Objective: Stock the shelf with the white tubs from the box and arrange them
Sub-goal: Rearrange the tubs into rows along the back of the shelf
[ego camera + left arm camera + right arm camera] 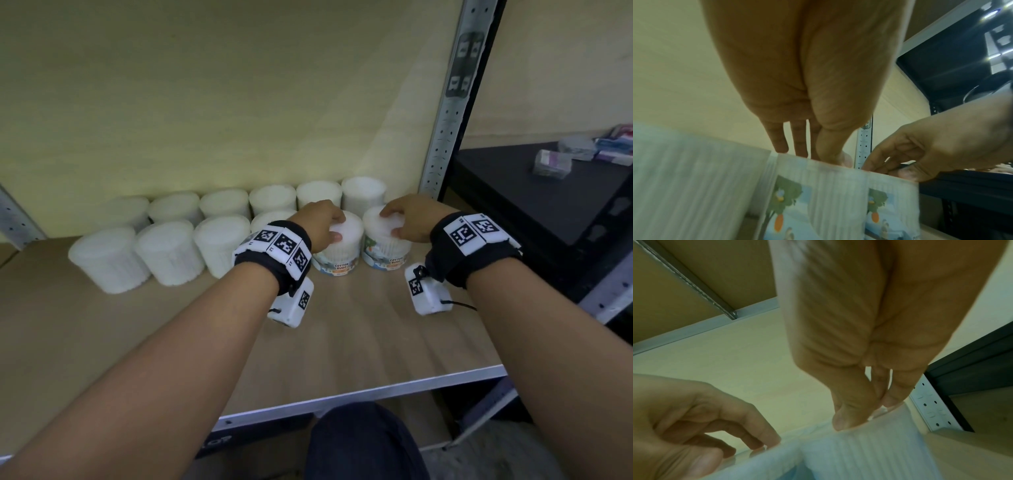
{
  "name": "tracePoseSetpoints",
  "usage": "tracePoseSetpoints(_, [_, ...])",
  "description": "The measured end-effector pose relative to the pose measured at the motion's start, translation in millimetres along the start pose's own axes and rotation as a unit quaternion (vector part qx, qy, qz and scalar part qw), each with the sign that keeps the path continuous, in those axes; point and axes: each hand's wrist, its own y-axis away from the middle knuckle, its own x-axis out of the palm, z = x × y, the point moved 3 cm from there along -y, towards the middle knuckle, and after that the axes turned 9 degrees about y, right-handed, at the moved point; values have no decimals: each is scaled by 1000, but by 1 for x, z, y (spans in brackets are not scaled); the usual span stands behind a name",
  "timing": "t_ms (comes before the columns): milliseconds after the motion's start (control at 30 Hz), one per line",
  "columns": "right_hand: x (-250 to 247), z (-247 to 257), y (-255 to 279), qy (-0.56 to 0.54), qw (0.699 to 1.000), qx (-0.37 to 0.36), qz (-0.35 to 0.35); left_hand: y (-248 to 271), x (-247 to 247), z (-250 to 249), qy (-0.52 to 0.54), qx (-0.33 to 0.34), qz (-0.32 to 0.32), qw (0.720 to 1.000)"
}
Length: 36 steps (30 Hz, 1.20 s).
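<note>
Under both hands: two white tubs stand upright side by side on the wooden shelf, touching or nearly so.
Left hand: fingers curled over the lid rim of the left tub, thumb on its near edge; it grips the top.
Right hand: fingers and thumb curled on the lid of the right tub, holding it from above.
Behind the hands: back row of tubs runs along the wall, the last one just behind the right hand.
Left of the left hand: front row of tubs, close-packed, ending just beside the held left tub.
Right of the right hand: metal upright near; a narrow strip of bare board between tub and post.
Toward the wrists: bare board out to the shelf's pale front edge.
</note>
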Motion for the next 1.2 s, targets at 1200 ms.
tracePoseSetpoints(1200, [31,-36,163,-85,996,-41,3,134,38,-70,12,74,31,997])
